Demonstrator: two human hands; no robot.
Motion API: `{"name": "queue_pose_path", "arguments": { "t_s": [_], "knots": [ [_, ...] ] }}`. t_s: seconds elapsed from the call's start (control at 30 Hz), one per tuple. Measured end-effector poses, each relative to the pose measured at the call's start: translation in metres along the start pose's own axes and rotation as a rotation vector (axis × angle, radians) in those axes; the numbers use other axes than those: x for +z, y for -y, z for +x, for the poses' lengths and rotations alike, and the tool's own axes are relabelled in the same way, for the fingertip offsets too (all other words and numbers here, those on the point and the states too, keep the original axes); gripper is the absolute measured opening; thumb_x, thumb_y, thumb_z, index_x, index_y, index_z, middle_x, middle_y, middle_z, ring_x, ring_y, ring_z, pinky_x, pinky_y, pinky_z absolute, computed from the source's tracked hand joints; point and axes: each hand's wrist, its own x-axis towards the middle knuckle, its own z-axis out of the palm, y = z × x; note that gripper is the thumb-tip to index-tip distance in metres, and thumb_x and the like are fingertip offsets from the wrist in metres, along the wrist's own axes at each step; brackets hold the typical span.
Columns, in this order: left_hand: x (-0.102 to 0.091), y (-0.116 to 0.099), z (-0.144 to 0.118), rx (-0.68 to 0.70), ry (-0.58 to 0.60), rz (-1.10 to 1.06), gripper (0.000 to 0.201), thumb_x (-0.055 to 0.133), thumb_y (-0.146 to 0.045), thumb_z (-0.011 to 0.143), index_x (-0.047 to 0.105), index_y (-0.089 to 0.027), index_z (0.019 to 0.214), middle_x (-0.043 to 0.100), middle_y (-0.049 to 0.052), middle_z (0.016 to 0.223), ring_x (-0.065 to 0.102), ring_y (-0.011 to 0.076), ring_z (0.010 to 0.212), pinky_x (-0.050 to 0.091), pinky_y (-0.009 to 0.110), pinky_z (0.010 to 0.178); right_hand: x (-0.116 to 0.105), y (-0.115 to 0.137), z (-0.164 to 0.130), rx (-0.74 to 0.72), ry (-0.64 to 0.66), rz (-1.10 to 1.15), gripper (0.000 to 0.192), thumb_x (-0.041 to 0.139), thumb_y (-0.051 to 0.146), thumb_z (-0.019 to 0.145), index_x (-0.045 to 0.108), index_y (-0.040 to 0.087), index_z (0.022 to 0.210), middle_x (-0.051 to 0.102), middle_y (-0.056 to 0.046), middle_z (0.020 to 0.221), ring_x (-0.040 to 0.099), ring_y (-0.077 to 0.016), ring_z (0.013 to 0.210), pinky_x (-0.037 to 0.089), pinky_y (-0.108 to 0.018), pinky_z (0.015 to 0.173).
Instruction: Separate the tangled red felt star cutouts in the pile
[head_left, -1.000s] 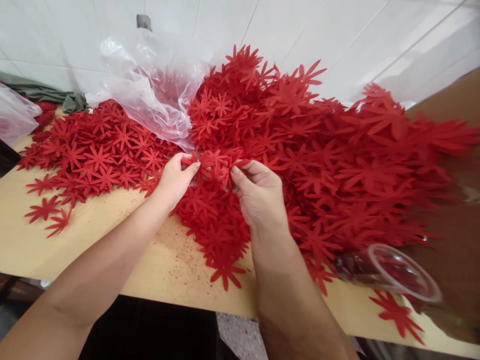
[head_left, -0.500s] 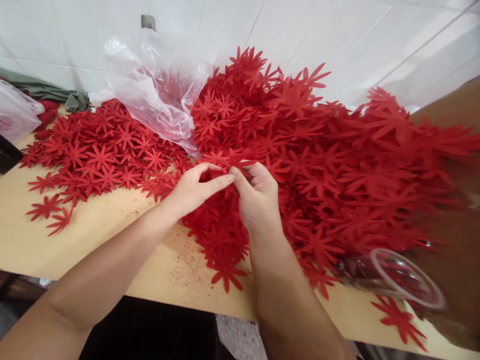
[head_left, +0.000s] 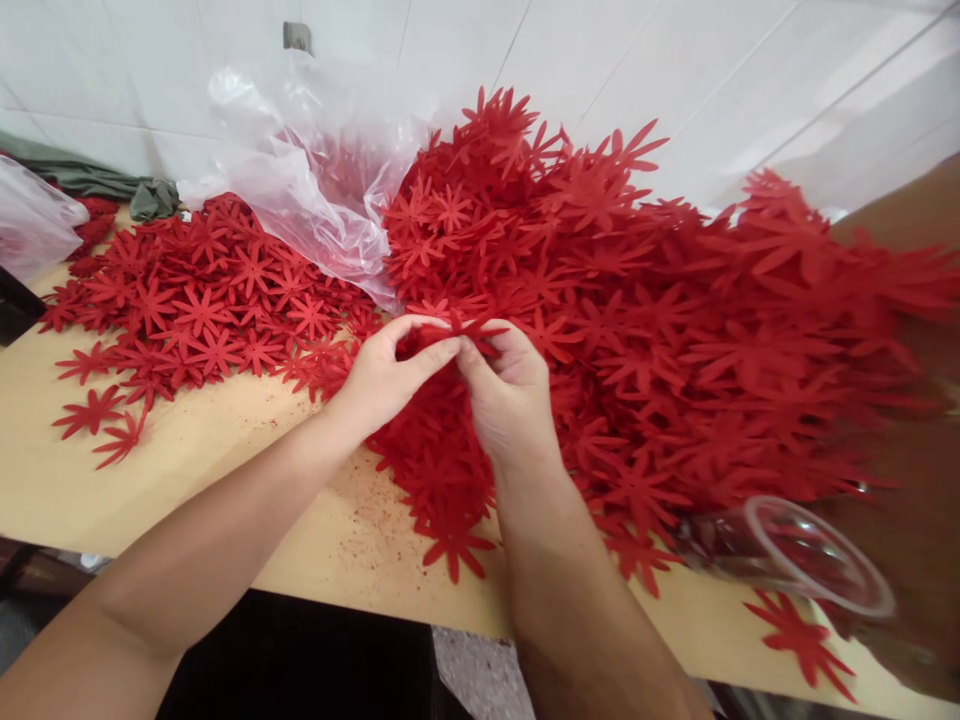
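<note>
Between the fingertips of both hands is a red flower-shaped cutout [head_left: 459, 326] with narrow petals. My left hand [head_left: 394, 372] pinches it from the left, thumb stretched toward the centre. My right hand [head_left: 511, 390] pinches it from the other side, its thumb tip meeting the left thumb. The fingers behind the cutout are partly hidden. Behind and to the right of the hands rises a large heap of the same red cutouts [head_left: 637, 330], some spilling down below my wrists. A lower pile of red cutouts [head_left: 202, 310] lies on the left.
A clear plastic bag [head_left: 322, 200] stands against the tiled wall [head_left: 600, 60]. On the right a clear plastic cup [head_left: 817, 555] lies on its side, near a loose red cutout [head_left: 801, 640]. Red crumbs dot the wooden table [head_left: 300, 520]. Dark green cloth [head_left: 154, 198] is at far left.
The held cutout has come up level between the fingertips and shows more of its petals. Both hands have shifted very slightly left; the piles look the same.
</note>
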Motion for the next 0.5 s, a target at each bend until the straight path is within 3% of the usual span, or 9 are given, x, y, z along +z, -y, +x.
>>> {"name": "queue_pose_path", "arguments": {
  "t_s": [0.13,0.2,0.33,0.5],
  "knots": [
    [-0.006,0.000,0.007,-0.021,-0.104,0.019,0.003,0.058,-0.017,0.073,0.057,-0.015,0.074,0.060,-0.003,0.076,0.052,0.0069,0.074,0.040,0.022,0.079,0.002,-0.004,-0.002,0.083,0.108,-0.020,0.031,0.066,0.047,0.068,0.058,0.022,0.085,0.064,0.001,0.078,0.058,-0.0107,0.065,0.051,-0.027,0.062],
    [-0.007,0.000,0.008,-0.009,-0.120,0.043,0.004,0.058,-0.018,0.074,0.057,-0.015,0.073,0.058,-0.003,0.073,0.050,0.0066,0.072,0.040,0.021,0.076,0.003,-0.002,-0.003,0.121,0.085,-0.022,0.030,0.067,0.046,0.068,0.060,0.022,0.083,0.063,0.001,0.073,0.056,-0.0105,0.061,0.050,-0.027,0.060],
    [-0.005,0.000,0.007,-0.022,-0.151,0.045,0.011,0.058,-0.021,0.075,0.053,-0.015,0.068,0.054,-0.004,0.068,0.047,0.0056,0.067,0.038,0.020,0.071,0.006,0.007,-0.004,0.109,0.022,-0.014,0.028,0.071,0.044,0.064,0.062,0.020,0.076,0.065,0.000,0.072,0.060,-0.0126,0.070,0.051,-0.030,0.071],
    [-0.010,-0.004,0.010,-0.078,-0.226,-0.059,0.014,0.055,-0.024,0.077,0.048,-0.016,0.068,0.049,-0.006,0.064,0.043,0.0045,0.060,0.037,0.019,0.065,0.000,0.010,-0.002,0.100,-0.001,-0.067,0.024,0.069,0.041,0.067,0.061,0.021,0.077,0.063,0.001,0.071,0.054,-0.0094,0.059,0.047,-0.025,0.056]
  ]
}}
